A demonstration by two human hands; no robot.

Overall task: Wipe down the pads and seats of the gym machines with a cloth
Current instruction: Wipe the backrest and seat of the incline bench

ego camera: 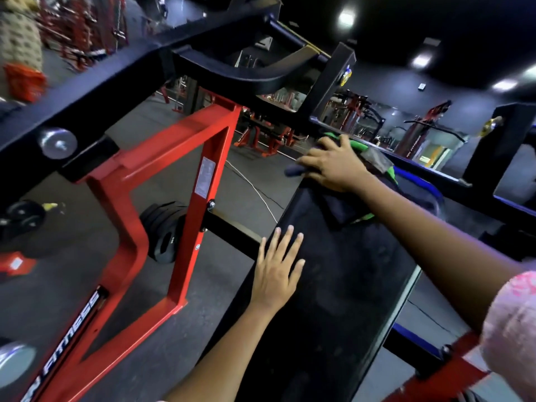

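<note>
A long black bench pad (333, 285) runs from the bottom centre up toward the middle right. My left hand (278, 265) lies flat on the pad's left edge, fingers straight and spread. At the pad's far end my right hand (333, 163) presses a dark cloth with green patches (374, 162) onto the pad, fingers spread over it. More of the cloth shows under my right forearm. The far tip of the pad is hidden by the hand and cloth.
A red machine frame (185, 198) stands left of the pad, with black weight plates (165, 230) stored on it. A black bar and upright (327, 91) cross overhead. A white cable (252, 187) lies on the grey floor. More red machines stand behind.
</note>
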